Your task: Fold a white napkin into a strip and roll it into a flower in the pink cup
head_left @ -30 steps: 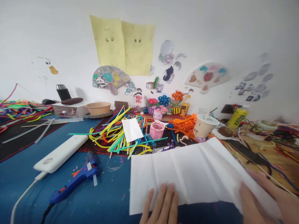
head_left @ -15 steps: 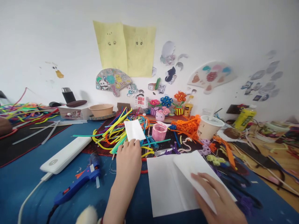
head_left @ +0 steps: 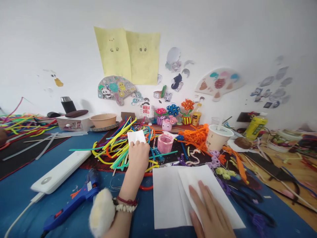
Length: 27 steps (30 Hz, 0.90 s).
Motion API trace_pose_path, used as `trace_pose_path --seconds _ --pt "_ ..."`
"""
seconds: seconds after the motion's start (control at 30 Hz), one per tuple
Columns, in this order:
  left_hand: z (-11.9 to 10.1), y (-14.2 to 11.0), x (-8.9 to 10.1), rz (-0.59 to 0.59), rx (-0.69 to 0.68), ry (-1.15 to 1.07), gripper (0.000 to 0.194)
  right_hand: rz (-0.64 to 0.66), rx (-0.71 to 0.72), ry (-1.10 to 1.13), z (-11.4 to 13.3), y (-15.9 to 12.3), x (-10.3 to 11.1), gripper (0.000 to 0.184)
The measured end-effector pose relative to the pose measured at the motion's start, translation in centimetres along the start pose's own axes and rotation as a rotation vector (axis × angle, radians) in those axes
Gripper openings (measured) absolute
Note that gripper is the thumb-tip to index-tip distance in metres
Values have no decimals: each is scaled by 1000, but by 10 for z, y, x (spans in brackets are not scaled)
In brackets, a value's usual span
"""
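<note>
My left hand (head_left: 138, 155) reaches forward over the pile of pipe cleaners (head_left: 121, 142), its fingers curled at the lower edge of a small piece of white paper (head_left: 135, 136). The thumb is hidden. Spread over a larger sheet of white paper (head_left: 166, 201) on the blue table, my right hand (head_left: 210, 211) lies nearly flat and presses a folded flap. The pink pot (head_left: 165, 144) stands just right of my left hand. Two hair ties and a fluffy white ball (head_left: 102, 211) are around my left wrist.
A blue glue gun (head_left: 76, 201) and a white power strip (head_left: 60, 172) with a cable lie at the left. Behind the sheet stand a paper cup (head_left: 218, 138), an orange pipe-cleaner heap (head_left: 195, 135) and small flower pots (head_left: 186, 119). Another person's hand (head_left: 3, 136) shows at the far left.
My right hand has gone from lifting the flap of the large sheet to lying flat on it. My left hand stays at the small paper. The whole view has shifted slightly.
</note>
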<state>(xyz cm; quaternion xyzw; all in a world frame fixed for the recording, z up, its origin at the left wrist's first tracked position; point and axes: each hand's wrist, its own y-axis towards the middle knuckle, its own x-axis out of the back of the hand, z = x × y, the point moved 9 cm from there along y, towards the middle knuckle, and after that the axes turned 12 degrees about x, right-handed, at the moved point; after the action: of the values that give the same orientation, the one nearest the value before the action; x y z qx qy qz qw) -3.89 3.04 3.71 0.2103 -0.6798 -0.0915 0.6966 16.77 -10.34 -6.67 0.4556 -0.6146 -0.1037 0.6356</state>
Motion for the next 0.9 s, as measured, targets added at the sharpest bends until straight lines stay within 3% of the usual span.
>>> trace_pose_path --seconds 0.13,0.3,0.4,0.47,0.53,0.6,0.7,0.9 --pt "10 0 19 -84 94 -125 27 21 -97 -23 3 2 -5 66" --pt "36 -18 62 -254 281 -387 30 2 -54 -115 -10 -1 -8 63" --pt "56 -39 74 -302 400 -858 30 -74 -52 -58 -11 9 9 59" --pt "64 -54 66 -253 471 -1278 28 -157 -107 70 -7 22 28 52" --pt "60 -71 55 -169 517 -1518 25 -193 -278 279 -4 33 39 44" --pt "51 -87 46 -83 529 -1581 23 -214 -341 514 12 46 43 39" --pt "30 -107 36 86 441 -1557 24 -238 -356 793 41 59 42 40" --pt "2 -134 17 396 274 -1542 28 -189 -478 999 57 51 33 43"
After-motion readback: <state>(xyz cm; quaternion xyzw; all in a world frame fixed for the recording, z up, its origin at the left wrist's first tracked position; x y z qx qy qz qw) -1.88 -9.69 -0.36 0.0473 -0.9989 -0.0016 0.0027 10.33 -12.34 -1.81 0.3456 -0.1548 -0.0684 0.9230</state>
